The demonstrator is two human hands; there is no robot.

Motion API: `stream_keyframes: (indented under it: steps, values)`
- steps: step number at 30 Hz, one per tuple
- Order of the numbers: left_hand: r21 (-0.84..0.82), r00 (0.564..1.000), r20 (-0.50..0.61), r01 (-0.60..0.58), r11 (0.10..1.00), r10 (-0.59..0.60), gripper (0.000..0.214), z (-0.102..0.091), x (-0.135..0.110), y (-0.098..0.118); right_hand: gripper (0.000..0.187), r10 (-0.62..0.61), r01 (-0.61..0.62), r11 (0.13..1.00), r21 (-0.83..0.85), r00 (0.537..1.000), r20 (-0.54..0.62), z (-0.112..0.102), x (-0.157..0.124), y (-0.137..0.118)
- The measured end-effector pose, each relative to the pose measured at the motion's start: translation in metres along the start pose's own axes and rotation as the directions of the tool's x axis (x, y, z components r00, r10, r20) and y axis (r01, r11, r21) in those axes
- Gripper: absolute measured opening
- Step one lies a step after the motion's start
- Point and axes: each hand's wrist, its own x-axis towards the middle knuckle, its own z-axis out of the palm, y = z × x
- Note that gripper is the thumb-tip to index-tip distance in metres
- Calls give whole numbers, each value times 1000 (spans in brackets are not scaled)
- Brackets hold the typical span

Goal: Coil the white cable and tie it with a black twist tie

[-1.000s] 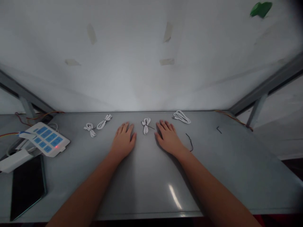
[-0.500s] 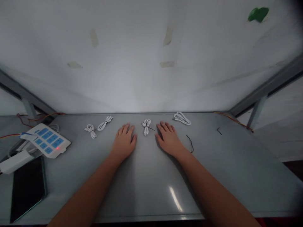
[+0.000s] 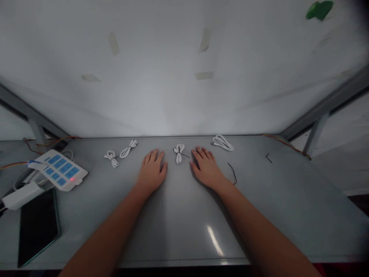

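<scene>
Left hand [image 3: 151, 169] and right hand [image 3: 206, 168] are resting flat and open on the metal worktop [image 3: 178, 231], grasping nothing, either side of a bundled white cable [image 3: 179, 153].

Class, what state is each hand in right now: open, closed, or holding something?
Left hand: open, flat on the metal table, holding nothing.
Right hand: open, flat on the table, holding nothing.
</scene>
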Motion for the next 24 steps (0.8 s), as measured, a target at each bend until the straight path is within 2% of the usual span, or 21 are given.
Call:
stream_keyframes:
  steps: [12,16,18,21,24]
  values:
    - [11,1000,6,-2,1000,2,49,0,1,-1,58,-1,1,1000,6,1000,-5,0,0,0]
    - [14,1000,-7,16,1000,-16,48,-4,0,9,58,3,-3,1000,5,1000,-8,1,0,-1]
    - [4,999,-16,-34,999,34,49,-7,-2,21,58,2,-2,1000,4,1000,-16,0,0,-1]
    - [-39,978,4,-207,978,207,50,-9,-5,37,57,-4,3,1000,-8,1000,-26,0,0,-1]
    - [-66,966,13,-257,964,258,50,-11,-6,43,58,-7,7,1000,-10,999,-31,1,-1,-2]
